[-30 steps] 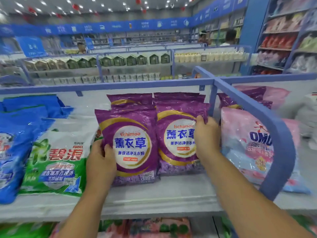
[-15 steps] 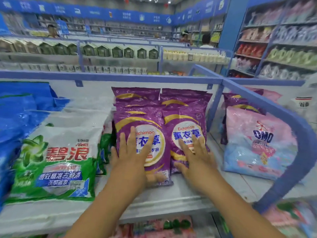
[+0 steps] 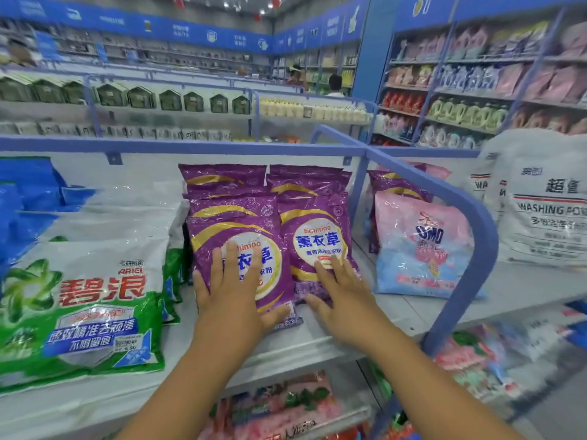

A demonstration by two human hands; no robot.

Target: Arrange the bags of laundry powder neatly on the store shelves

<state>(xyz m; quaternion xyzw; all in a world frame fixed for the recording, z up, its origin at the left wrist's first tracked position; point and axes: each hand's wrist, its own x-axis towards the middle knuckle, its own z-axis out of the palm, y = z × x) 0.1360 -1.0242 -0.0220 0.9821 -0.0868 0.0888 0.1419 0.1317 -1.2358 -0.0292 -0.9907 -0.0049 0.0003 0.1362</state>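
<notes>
Purple laundry powder bags stand in two columns on a pale grey shelf [image 3: 311,341]. The front left purple bag [image 3: 228,223] lies under the left hand [image 3: 233,296], whose fingers are spread flat on its label; the front right purple bag [image 3: 317,230] is pressed low down by the right hand [image 3: 341,295], fingers likewise straight and splayed. Behind each front bag at least two more purple tops show, the exact count hard to make out. Left of them lies one green and white bag [image 3: 82,300], with blue bags [image 3: 28,198] cut off by the frame edge. A blue rail [image 3: 470,217] bounds the bay; beyond it sit one pink and blue bag [image 3: 422,249] and a white sack [image 3: 540,198], partly cropped. Around stand blue-trimmed store aisles, their far goods blurred.
</notes>
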